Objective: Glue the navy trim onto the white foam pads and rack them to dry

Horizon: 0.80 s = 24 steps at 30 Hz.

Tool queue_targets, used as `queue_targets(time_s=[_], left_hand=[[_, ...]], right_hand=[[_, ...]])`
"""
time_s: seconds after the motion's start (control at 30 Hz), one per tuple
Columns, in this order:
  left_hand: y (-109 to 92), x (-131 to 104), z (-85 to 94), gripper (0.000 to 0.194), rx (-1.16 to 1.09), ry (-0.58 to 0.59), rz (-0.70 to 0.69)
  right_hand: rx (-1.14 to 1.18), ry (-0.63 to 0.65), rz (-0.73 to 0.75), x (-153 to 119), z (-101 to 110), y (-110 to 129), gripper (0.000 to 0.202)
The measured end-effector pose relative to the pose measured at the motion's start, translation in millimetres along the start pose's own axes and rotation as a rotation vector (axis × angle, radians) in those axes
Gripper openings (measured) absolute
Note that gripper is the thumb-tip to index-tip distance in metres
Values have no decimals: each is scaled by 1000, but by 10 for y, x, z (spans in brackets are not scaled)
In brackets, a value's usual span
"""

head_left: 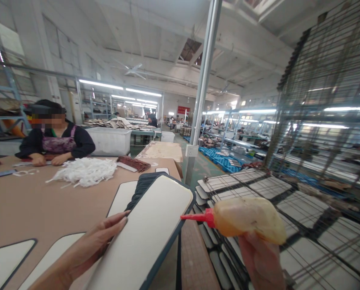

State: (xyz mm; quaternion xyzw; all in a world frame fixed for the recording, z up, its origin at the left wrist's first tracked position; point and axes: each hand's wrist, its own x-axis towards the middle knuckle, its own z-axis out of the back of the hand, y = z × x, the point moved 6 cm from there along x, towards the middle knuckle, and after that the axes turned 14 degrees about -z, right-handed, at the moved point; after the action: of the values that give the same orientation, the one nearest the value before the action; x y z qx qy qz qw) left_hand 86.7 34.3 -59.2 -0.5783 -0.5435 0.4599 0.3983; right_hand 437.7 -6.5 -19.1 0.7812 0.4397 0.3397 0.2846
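Observation:
My left hand [100,237] grips the left edge of a cream panel [150,229] with a dark border, its thumb and fingers pressed at that edge. The panel is tilted, its rounded far end raised over a dark, ridged stack [142,187]. In my right hand [260,255] is a translucent bottle [248,217] of amber liquid, lying sideways. The bottle's red nozzle [195,217] points left, with its tip at the panel's right border. A shiny line runs along the border near the far corner.
More cream panels [9,257] lie on the brown table [47,209], with a heap of white strips [85,171] farther back. A person [57,135] sits across the table. Wire racks holding panels [303,209] stand at the right, beside a metal post [202,80].

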Motion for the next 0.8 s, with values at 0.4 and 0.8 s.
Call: queue_targets(time_s=[0.4,0.8], left_hand=[[-54,-94,-95,41,-37,11,5],[10,-111,-182,48,-67,-16,-11]], right_hand=[[-15,5,-72,4,-30,-37,54],[32,-10,-40,73,32,22,52]])
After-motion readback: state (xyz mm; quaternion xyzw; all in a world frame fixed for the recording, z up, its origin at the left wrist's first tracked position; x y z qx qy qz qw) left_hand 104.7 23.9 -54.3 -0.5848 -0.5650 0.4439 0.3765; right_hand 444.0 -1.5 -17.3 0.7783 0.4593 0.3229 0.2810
